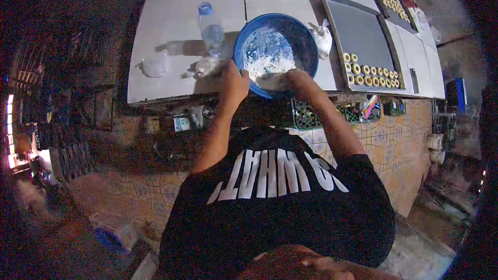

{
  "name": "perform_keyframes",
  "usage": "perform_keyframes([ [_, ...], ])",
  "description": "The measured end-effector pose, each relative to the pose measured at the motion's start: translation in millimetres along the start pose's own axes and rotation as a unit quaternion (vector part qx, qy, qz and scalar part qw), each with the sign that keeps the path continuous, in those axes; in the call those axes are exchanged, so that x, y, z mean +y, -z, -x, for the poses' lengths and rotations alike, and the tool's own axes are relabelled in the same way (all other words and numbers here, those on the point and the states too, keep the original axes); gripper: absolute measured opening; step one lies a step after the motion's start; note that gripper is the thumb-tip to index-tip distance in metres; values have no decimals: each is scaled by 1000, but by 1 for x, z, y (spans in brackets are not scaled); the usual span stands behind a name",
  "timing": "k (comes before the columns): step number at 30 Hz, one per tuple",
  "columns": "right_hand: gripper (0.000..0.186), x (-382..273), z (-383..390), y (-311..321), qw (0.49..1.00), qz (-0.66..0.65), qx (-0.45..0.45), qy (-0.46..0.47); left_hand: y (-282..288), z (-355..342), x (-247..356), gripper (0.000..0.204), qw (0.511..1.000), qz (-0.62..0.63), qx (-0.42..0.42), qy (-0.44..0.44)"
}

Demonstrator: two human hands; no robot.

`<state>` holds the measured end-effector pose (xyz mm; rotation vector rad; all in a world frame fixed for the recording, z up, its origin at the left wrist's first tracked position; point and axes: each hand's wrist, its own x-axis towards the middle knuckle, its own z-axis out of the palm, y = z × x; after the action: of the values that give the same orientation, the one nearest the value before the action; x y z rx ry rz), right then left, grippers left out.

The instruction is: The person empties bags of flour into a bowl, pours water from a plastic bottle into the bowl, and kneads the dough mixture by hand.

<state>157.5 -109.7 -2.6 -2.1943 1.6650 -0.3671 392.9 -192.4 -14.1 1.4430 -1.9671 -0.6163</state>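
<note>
A round blue basin [304, 28] stands at the near edge of the white table, tilted slightly toward me. White flour-like powder [270, 65] lies in it, heaped on the near side and smeared over the bottom. My left hand [236, 82] is closed round the basin's near-left rim, thumb inward. Over the near-right rim reaches my right hand [298, 79], close to the powder; its fingers are hidden in the basin, so I cannot make out what they hold. Beside the left hand lies a small plastic bag of white powder [207, 66], with a clear plastic bottle [211, 33] behind it.
Another white bag [156, 66] lies farther left; a tied one [322, 40] sits right of the basin. A metal tray [360, 31] holds rows of pale dough rings [373, 79]. Beyond is a second filled tray [391, 2]. Crates [307, 114] stand under the table edge.
</note>
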Motion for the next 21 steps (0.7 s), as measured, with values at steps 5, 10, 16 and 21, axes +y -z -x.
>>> perform_keyframes([
  [5, 30, -27, -46, -7, 990, -130, 0, -48, 11, -36, 18, 60, 990, -23, -112, 80],
  [10, 30, -7, -41, -49, 996, -89, -1, 25, -11, -31, 5, 68, 990, -98, -105, 1],
  [16, 24, -30, -16, 20, 989, 15, -144, -16, -3, -31, 21, 65, 984, -65, -160, 50],
  [21, 24, -16, -36, 9, 997, -34, -5, -64, 7, -29, 37, 67, 985, -70, -156, 29],
])
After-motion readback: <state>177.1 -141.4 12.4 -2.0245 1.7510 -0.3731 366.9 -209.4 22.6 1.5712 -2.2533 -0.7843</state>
